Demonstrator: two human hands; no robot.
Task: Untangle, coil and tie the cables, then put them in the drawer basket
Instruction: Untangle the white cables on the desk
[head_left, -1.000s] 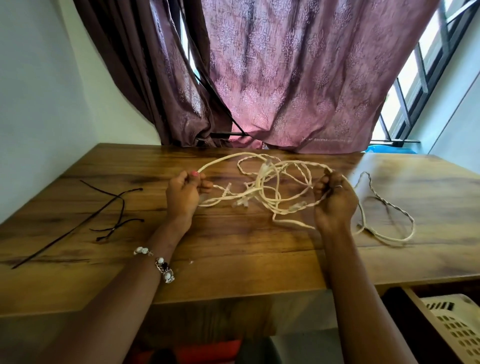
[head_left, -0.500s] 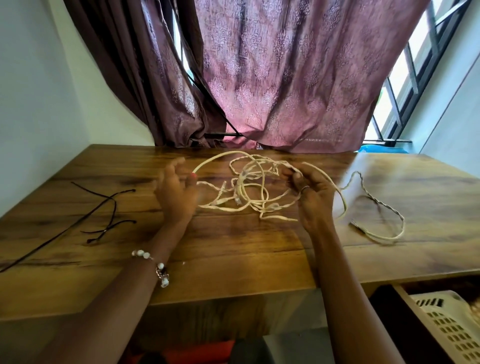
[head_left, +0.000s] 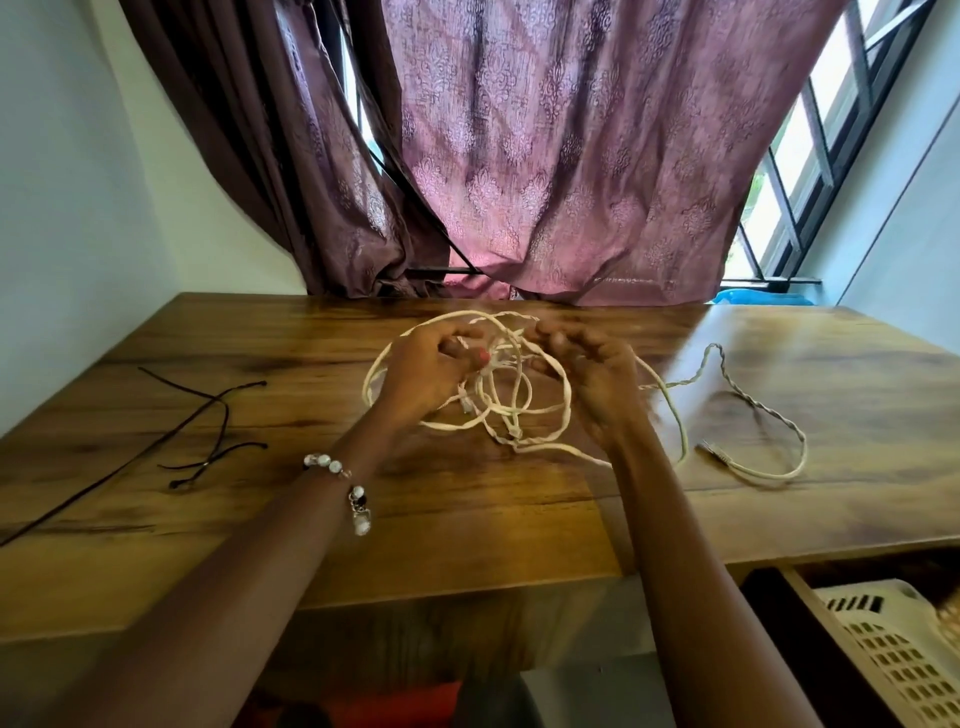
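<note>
- Fingers of the left hand (head_left: 426, 366) curl around strands at the knot of the cream tangled cable bundle (head_left: 498, 410); fingers of the right hand (head_left: 597, 374) curl loosely beside it, grip unclear.
- Knot lies on the brown wooden table (head_left: 467, 519) between both hands, nearer the left.
- Free twisted tail with its plug (head_left: 711, 449) trails rightward, so I judge the right hand should draw it out.

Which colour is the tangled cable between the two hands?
Cream white. The tangled cable shows best in the head view, on the wooden table.
</note>
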